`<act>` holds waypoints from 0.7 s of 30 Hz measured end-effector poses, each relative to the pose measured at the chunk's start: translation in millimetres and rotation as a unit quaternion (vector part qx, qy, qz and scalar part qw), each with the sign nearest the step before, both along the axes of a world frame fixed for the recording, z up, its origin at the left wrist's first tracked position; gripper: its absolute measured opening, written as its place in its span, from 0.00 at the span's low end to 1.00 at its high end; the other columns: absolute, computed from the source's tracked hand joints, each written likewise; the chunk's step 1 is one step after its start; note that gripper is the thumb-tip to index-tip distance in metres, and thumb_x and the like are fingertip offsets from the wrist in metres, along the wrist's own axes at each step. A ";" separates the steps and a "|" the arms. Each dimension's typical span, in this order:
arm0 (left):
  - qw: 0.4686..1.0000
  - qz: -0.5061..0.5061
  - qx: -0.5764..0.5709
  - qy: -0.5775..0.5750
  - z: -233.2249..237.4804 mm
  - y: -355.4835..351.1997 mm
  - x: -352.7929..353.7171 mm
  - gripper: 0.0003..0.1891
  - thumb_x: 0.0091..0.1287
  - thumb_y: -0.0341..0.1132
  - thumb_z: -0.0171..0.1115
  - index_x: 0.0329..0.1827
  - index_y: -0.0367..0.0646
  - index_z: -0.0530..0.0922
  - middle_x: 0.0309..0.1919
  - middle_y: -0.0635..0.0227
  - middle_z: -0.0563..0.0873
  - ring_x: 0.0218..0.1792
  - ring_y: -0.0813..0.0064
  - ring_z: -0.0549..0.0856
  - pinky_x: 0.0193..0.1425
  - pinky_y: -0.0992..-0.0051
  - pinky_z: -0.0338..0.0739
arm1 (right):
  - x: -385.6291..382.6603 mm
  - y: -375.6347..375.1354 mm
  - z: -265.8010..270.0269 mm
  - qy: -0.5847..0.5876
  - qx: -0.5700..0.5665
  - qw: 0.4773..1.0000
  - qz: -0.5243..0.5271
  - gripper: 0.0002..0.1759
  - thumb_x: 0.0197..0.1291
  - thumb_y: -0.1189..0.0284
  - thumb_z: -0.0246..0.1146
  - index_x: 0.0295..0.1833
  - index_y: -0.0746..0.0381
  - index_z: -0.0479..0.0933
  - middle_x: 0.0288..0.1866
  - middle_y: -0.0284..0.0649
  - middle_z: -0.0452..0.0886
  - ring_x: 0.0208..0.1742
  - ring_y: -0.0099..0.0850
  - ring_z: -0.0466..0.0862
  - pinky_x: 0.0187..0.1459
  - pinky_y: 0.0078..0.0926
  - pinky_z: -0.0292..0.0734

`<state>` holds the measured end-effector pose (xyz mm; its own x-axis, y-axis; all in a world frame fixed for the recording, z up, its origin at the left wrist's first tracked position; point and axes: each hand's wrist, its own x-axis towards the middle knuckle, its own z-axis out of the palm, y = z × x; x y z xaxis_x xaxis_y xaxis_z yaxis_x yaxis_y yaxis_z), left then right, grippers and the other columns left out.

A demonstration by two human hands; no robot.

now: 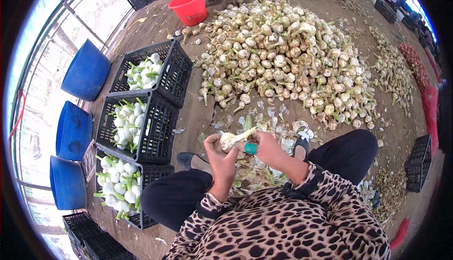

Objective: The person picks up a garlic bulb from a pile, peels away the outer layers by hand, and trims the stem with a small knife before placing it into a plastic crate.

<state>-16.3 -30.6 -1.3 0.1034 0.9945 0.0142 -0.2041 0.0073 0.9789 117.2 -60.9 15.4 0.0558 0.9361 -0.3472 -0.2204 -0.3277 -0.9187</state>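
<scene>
1. Bulb (230,140), white with a green stalk, is held up over my lap, near the middle of the scene, between both hands.
2. My left hand (222,158) cups it from below, fingers clenched round the fat end. My right hand (266,147), with a green band (250,148) on one finger, has its fingers pinched on the stalk side.
3. To do this well, I judge the left grip should stay steady while the right strips the skin in thin layers. The scraps should fall onto the litter of skins (283,127) on the floor, away from the crates.
4. Left of me stand three black crates: the far crate (177,78), middle crate (160,127) and near crate (153,175). Each is partly filled with clean white bulbs with green stalks.
5. Farther left are blue tubs (74,130); I cannot tell what they hold.
6. A red bucket (190,7) stands far off, beside the unpeeled pile (288,57).
</scene>
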 end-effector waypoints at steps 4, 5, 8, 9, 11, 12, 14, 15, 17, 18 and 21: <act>0.999 -0.027 0.014 0.023 12.9 -0.8 -2.8 0.25 0.53 0.16 0.59 0.53 0.40 0.61 0.48 0.62 0.73 0.50 0.70 0.77 0.56 0.73 0.73 | 3.0 2.3 -10.3 -0.028 -0.015 0.999 -0.007 0.14 0.56 0.68 0.66 0.42 0.68 0.78 0.30 0.32 0.79 0.29 0.20 0.77 0.26 0.21 0.72; 0.997 -0.034 -0.051 -0.053 10.4 0.1 -5.5 0.24 0.55 0.17 0.57 0.53 0.40 0.62 0.48 0.61 0.73 0.50 0.68 0.77 0.56 0.71 0.74 | 5.8 2.0 -8.6 0.036 0.003 0.999 -0.027 0.12 0.56 0.70 0.65 0.42 0.67 0.79 0.31 0.33 0.79 0.29 0.20 0.77 0.27 0.20 0.73; 0.951 -0.056 -0.198 -0.232 4.8 4.0 -11.9 0.20 0.58 0.19 0.54 0.53 0.41 0.64 0.48 0.59 0.76 0.52 0.63 0.78 0.57 0.66 0.75 | 29.8 2.3 -3.6 0.254 0.072 0.958 -0.108 0.10 0.56 0.73 0.63 0.42 0.66 0.78 0.36 0.35 0.79 0.30 0.21 0.77 0.30 0.18 0.73; 0.939 -0.064 -0.217 -0.258 8.0 5.2 -12.3 0.18 0.59 0.20 0.53 0.52 0.41 0.65 0.48 0.59 0.76 0.52 0.61 0.78 0.58 0.65 0.75 | 44.2 4.9 -0.7 0.343 0.102 0.922 -0.147 0.10 0.56 0.74 0.63 0.43 0.65 0.78 0.38 0.36 0.79 0.32 0.21 0.78 0.31 0.18 0.74; 0.926 -0.068 -0.242 -0.283 3.0 4.7 -15.4 0.17 0.62 0.24 0.52 0.54 0.42 0.66 0.50 0.58 0.77 0.54 0.58 0.78 0.60 0.61 0.74 | 68.2 5.7 -2.6 0.262 0.088 0.954 -0.113 0.12 0.54 0.74 0.63 0.45 0.64 0.77 0.42 0.37 0.79 0.36 0.24 0.79 0.36 0.19 0.74; 0.914 -0.082 -0.260 -0.300 -0.1 5.1 -16.2 0.18 0.62 0.25 0.53 0.55 0.42 0.66 0.50 0.58 0.77 0.54 0.59 0.78 0.60 0.61 0.73 | 79.7 6.5 -6.3 0.086 0.046 0.995 -0.037 0.14 0.54 0.73 0.64 0.47 0.63 0.76 0.43 0.38 0.79 0.38 0.26 0.79 0.38 0.20 0.75; 0.889 -0.114 -0.295 -0.330 -5.0 6.7 -16.4 0.20 0.62 0.26 0.54 0.57 0.42 0.66 0.51 0.59 0.77 0.54 0.59 0.78 0.60 0.61 0.73 | 81.2 4.3 -11.8 -0.274 0.088 0.958 0.007 0.17 0.53 0.70 0.66 0.49 0.63 0.75 0.45 0.40 0.79 0.41 0.28 0.79 0.40 0.22 0.75; 0.890 -0.123 -0.295 -0.325 -6.3 7.2 -15.5 0.22 0.62 0.27 0.56 0.60 0.42 0.64 0.52 0.58 0.77 0.55 0.60 0.78 0.60 0.61 0.72 | 69.3 -1.2 -15.1 -0.443 0.167 0.881 -0.026 0.19 0.52 0.68 0.67 0.49 0.63 0.75 0.45 0.40 0.79 0.42 0.28 0.79 0.39 0.23 0.76; 0.907 -0.128 -0.274 -0.295 -1.7 5.8 -9.8 0.20 0.64 0.31 0.56 0.59 0.40 0.66 0.53 0.61 0.77 0.53 0.65 0.78 0.59 0.66 0.73 | 47.5 -2.4 5.2 -0.415 0.213 0.883 -0.049 0.18 0.50 0.69 0.68 0.47 0.63 0.76 0.43 0.41 0.79 0.42 0.31 0.79 0.39 0.25 0.75; 0.915 -0.126 -0.263 -0.280 0.5 2.9 -8.5 0.19 0.65 0.33 0.56 0.58 0.39 0.67 0.53 0.62 0.77 0.53 0.67 0.78 0.58 0.68 0.73 | 37.7 -1.9 17.1 -0.384 0.219 0.897 -0.021 0.17 0.50 0.69 0.67 0.46 0.63 0.76 0.41 0.42 0.79 0.42 0.35 0.79 0.41 0.28 0.75; 0.907 -0.140 -0.279 -0.281 -4.5 2.7 -8.1 0.23 0.63 0.28 0.57 0.61 0.39 0.64 0.52 0.61 0.77 0.53 0.64 0.78 0.57 0.62 0.74 | 20.0 1.6 25.1 -0.309 0.243 0.919 0.023 0.15 0.50 0.71 0.66 0.45 0.62 0.76 0.39 0.43 0.78 0.41 0.38 0.79 0.42 0.32 0.74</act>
<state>-24.4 -27.9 -5.8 0.4864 0.7984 -0.3550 -0.5830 0.5992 0.5486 137.2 -59.2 40.5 0.0573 0.9785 0.1979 0.3971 0.1595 -0.9038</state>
